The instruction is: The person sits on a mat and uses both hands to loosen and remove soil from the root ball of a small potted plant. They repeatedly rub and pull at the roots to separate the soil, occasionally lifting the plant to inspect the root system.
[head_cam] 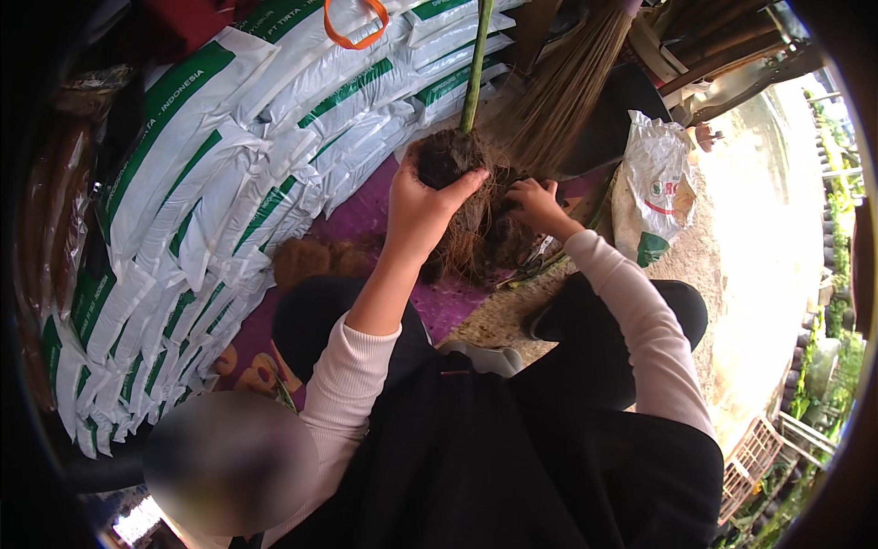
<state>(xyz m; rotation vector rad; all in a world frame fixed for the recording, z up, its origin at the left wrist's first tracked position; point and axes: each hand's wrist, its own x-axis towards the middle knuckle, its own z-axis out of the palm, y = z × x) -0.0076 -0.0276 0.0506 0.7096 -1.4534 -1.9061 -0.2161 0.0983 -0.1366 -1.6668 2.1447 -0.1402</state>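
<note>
My left hand (429, 213) grips a plant's root ball (453, 161), its thumb pressed across the front. Dark soil and stringy brown roots make up the ball, and a thick green stem (476, 75) rises from it. Loose root fibres (466, 247) hang below that hand. To the right, my right hand (538, 204) has its fingers in a dark clump of soil and fibre (511, 237); the fingertips are partly hidden, so I cannot tell whether they grasp any. Just below its wrist, scissors (535, 257) lie among plant scraps.
Stacked white-and-green plastic sacks (206, 206) line the left. A stick broom (569, 89) stands beyond my right hand. An empty-looking printed sack (658, 192) lies on concrete at right. A purple sheet (446, 305) spreads beneath, with brown fibre clumps (302, 264) on it. An orange ring (357, 41) shows above.
</note>
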